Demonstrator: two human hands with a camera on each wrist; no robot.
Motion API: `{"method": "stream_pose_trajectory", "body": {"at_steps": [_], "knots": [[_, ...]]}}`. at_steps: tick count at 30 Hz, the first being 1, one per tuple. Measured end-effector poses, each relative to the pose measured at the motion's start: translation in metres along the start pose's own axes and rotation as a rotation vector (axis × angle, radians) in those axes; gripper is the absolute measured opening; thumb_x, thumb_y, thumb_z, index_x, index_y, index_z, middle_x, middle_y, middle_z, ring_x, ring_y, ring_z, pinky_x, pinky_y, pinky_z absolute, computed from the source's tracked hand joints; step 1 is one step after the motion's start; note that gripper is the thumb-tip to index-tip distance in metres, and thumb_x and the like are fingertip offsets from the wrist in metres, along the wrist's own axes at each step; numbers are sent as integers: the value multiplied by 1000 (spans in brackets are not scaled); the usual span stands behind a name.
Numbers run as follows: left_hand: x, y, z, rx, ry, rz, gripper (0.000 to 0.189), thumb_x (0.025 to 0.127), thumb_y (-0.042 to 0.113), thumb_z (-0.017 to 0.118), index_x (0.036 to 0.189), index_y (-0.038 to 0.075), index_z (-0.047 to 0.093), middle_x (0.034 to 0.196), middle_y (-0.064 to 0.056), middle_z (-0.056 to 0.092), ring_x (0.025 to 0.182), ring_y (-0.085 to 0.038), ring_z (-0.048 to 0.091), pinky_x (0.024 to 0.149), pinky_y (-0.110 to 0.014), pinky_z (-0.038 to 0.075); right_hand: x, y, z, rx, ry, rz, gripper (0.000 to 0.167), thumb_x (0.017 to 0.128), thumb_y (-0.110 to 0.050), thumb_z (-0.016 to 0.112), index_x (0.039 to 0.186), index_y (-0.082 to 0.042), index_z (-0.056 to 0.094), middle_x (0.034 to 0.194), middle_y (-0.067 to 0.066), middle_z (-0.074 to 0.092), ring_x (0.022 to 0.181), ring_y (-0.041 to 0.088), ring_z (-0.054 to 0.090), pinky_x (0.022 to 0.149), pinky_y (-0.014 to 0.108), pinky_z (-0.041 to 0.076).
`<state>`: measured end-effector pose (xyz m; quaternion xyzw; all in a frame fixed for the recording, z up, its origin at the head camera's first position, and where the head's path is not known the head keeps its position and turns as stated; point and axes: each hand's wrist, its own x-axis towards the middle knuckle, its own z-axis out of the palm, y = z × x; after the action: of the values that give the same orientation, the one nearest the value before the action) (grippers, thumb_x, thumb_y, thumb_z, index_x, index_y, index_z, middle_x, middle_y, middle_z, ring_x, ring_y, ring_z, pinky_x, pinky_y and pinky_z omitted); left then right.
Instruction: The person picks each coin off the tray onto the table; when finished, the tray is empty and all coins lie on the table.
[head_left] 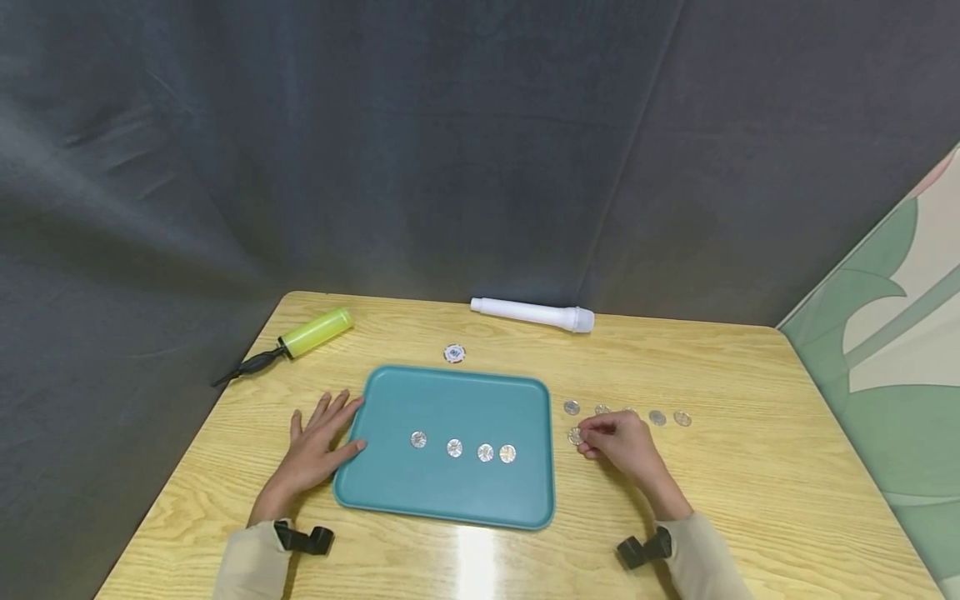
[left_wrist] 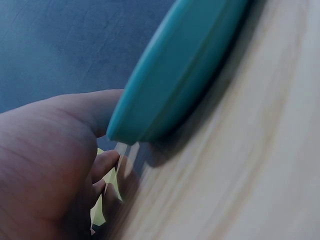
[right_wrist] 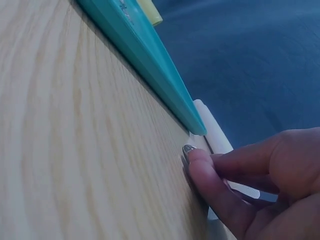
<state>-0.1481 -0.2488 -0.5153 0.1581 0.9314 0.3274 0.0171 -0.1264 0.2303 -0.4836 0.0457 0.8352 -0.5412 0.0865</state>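
My right hand [head_left: 622, 447] pinches a silver coin [head_left: 574, 436] between thumb and fingers, just right of the teal tray [head_left: 442, 490]. In the right wrist view the coin's edge [right_wrist: 188, 149] pokes out past the fingertips, close over the wood. Spread and fairly straight, the fingers of my left hand [head_left: 318, 447] lie at the tray's left rim, with the thumb over the edge. Several silver coins sit in a loose row on the tray, among them a coin [head_left: 454, 448] near its middle. More coins, such as one coin [head_left: 657, 417], lie beyond my right hand, which partly hides some.
Behind the tray lies a white poker chip [head_left: 454, 353]. A white toy microphone [head_left: 532, 313] rests along the table's back edge. At the back left is a yellow-green hand pump [head_left: 317, 332] with a black end. A dark curtain [head_left: 450, 150] hangs behind the wooden table [head_left: 765, 467].
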Motion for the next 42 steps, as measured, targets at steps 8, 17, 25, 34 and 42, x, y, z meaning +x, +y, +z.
{"method": "stream_pose_trajectory", "body": {"at_steps": [8, 17, 25, 34, 42], "knots": [[-1, 0, 0, -6, -2, 4, 69, 95, 35, 67, 155, 16, 40, 164, -25, 27, 152, -54, 11, 111, -79, -8, 5, -2, 1, -103, 14, -19, 14, 92, 5, 62, 96, 12, 74, 81, 17, 75, 65, 9, 70, 60, 21, 60], [0, -2, 1, -13, -6, 0, 69, 95, 35, 67, 155, 17, 39, 164, -25, 26, 153, -53, 10, 112, -78, -9, 4, -10, 4, -187, 41, -21, 12, 91, 5, 64, 91, 9, 75, 77, 15, 74, 62, 11, 69, 56, 20, 57], [0, -4, 1, -5, -11, -7, 70, 95, 36, 67, 155, 16, 39, 164, -24, 26, 153, -53, 10, 112, -78, -9, 4, -10, 5, -205, 49, -39, 11, 90, 5, 65, 89, 8, 75, 75, 13, 74, 61, 10, 68, 55, 19, 57], [-1, -1, -1, -4, -1, -7, 69, 95, 35, 67, 155, 17, 40, 164, -24, 27, 153, -53, 10, 112, -78, -8, 1, -18, -2, -168, 40, -51, 14, 93, 2, 61, 97, 9, 73, 79, 16, 75, 66, 13, 71, 60, 22, 59], [-2, -1, 0, -4, 0, -1, 69, 95, 35, 67, 155, 16, 40, 163, -25, 27, 152, -54, 11, 111, -79, -8, -4, -34, 0, -135, 44, -93, 16, 93, 2, 61, 102, 11, 71, 88, 22, 75, 72, 20, 74, 64, 26, 62]]}}
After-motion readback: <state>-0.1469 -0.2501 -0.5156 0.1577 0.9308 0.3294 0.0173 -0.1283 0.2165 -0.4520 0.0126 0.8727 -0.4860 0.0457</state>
